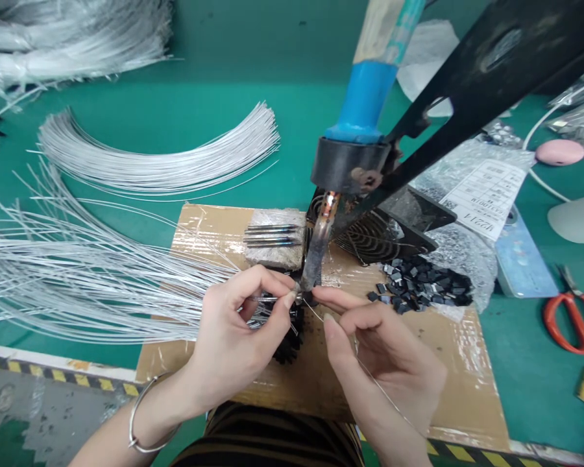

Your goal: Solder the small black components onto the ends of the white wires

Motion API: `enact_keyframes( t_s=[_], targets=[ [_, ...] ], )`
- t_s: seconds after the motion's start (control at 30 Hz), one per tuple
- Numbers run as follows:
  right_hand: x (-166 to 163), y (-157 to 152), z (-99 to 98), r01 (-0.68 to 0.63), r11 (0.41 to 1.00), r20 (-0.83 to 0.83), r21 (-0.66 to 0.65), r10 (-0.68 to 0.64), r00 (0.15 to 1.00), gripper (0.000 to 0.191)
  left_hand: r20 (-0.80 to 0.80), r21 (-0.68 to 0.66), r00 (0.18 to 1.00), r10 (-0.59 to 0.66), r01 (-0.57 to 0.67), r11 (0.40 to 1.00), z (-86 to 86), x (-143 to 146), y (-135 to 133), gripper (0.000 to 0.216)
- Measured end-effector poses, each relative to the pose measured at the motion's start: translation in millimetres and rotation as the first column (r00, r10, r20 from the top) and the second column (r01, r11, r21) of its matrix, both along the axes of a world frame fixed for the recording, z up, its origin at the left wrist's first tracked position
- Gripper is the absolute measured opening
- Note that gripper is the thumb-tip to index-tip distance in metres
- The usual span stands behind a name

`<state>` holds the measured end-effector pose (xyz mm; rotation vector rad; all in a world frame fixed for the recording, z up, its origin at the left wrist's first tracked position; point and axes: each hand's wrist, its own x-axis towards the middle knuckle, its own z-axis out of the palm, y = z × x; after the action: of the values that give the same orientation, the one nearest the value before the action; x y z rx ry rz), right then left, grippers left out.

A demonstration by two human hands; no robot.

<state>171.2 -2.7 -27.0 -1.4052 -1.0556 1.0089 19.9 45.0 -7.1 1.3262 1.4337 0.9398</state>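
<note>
A soldering iron (316,253) with a blue collar is clamped tip-down in front of me. My left hand (243,337) pinches a thin white wire between thumb and index finger, its end right by the iron's tip. Any part on that wire end is too small to make out. My right hand (384,350) is closed on a thin strand of solder wire (380,388), which runs from the fingertips up to the iron tip and trails back past the wrist. Under my left hand, black pieces (287,347) lie at the ends of many loose white wires (102,279).
A curved bundle of white wires (160,165) lies behind. A block with metal rods (272,256) and a small fan (394,224) flank the iron on cardboard (457,389). To the right are black chips (425,285), red-handled scissors (571,318) and a labelled bag (486,194).
</note>
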Motion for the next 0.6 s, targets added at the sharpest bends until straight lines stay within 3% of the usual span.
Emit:
enact_keyframes(
  t_s=[0.6],
  targets=[
    [0.6,-2.5,-2.5,-0.026,0.998,0.046,0.059,0.023,0.999,0.02,-0.006,0.041,1.0,0.009,-0.009,0.999,-0.4,0.2,-2.3,0.013]
  ],
)
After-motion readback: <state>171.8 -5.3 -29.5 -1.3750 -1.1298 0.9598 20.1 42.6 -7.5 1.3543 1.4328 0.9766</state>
